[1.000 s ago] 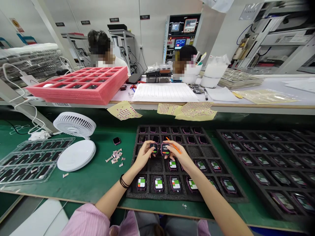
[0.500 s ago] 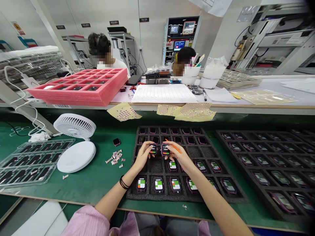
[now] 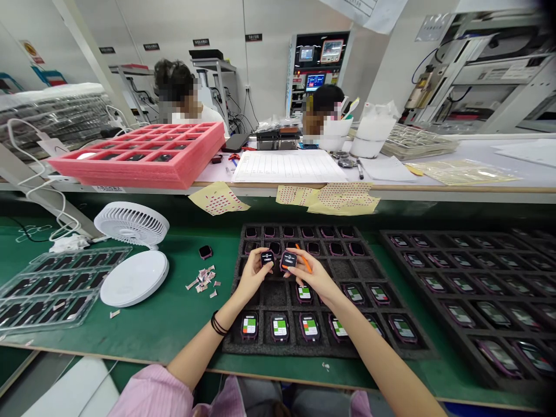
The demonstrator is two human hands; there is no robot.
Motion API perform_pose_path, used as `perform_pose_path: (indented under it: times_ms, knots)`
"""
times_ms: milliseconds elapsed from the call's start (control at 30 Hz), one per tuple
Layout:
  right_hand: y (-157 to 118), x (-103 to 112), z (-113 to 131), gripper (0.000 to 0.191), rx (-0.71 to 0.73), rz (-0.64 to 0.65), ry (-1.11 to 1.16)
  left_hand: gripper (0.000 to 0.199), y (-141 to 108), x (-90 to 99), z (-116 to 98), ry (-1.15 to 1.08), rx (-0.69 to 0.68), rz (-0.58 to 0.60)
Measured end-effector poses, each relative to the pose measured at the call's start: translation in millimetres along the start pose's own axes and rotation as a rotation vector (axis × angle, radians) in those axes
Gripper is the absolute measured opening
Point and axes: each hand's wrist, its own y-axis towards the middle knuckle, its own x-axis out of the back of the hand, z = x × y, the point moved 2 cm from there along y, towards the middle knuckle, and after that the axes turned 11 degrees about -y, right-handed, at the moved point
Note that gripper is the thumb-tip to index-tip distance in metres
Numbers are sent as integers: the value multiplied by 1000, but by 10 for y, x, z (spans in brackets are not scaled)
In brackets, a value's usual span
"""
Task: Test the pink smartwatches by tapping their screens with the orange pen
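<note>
My left hand [image 3: 252, 274] is closed around a smartwatch body [image 3: 266, 258] with a dark lit screen, its thumb on the lower part of the glass. A second smartwatch body [image 3: 288, 260] is in my right hand [image 3: 313, 277], whose thumb lies at the lower edge of that screen. An orange pen-like stick [image 3: 304, 258] is tucked between the right fingers. Both watches are side by side above a black foam tray [image 3: 273, 293]. In its pockets lie several more watches; the near rows show green and white screens, the far rows dark ones.
Another black foam tray [image 3: 423, 301] of watches lies to the right. On the left are a white fan [image 3: 134, 278], a clear plastic tray [image 3: 52, 289], small loose pieces [image 3: 202, 279] and a single watch [image 3: 205, 252]. A pink foam tray [image 3: 143, 159] sits on the shelf; two people sit beyond.
Both thumbs have shifted onto the lower screens. The coloured bars there have gone or are covered, apart from some orange on the right watch. The orange stick has tilted steeper.
</note>
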Motion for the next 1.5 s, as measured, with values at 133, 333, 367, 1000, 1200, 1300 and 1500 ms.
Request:
perform_pose_path:
  times_ms: [133,333,367,1000,1200,1300,1500]
  knots:
    - [2,13,-10,50,4,2,-12,45,2,-2,18,6,-2,13]
    - [-6,20,19,45,2,-21,-47,44,5,4,21,16,-27,11]
    - [-11,20,27,44,-1,-29,-56,43,4,4,17,20,-25,12]
    - [-2,4,10,52,-10,-36,-39,39,12,21,7,2,7,13]
    - [6,8,-3,52,-1,-50,-41,47,18,22,54,25,-6,28]
    - [0,13,2,46,-3,-72,-46,43,15,24,44,28,0,17]
    - [-24,19,25,33,-23,-113,-81,35,2,7,-34,23,17,-7]
